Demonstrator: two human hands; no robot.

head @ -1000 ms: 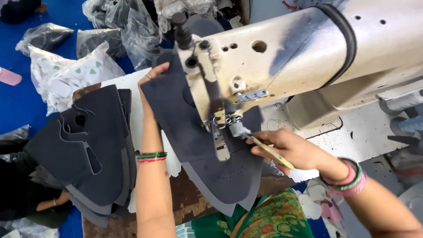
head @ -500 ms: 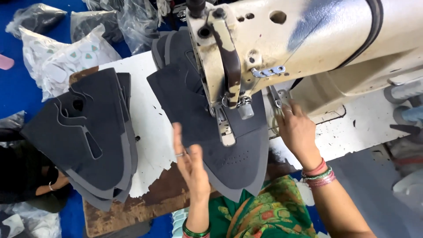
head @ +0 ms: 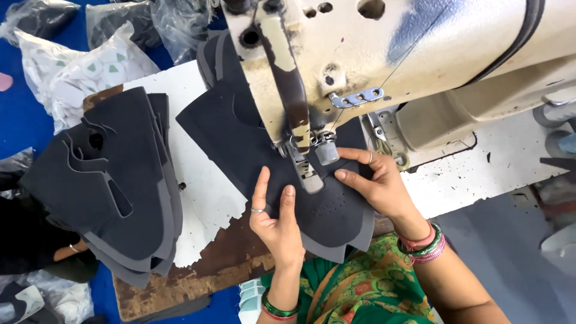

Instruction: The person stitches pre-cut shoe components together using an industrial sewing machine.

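Note:
A dark grey cut fabric piece lies under the head of a cream industrial sewing machine. My left hand lies flat on the near part of the piece, fingers pointing up toward the presser foot. My right hand presses on the piece just right of the presser foot, fingertips close to the needle area. Both wrists wear bangles. Neither hand grips anything; both rest on the fabric.
A stack of similar dark grey cut pieces sits at the left on the white-covered table. Plastic bags of parts lie on the blue floor beyond. The table's worn brown front edge faces me.
My left hand came back from the far side of the piece to its near edge. My right hand shifted left to the presser foot; the thin tool it held a second ago is no longer visible.

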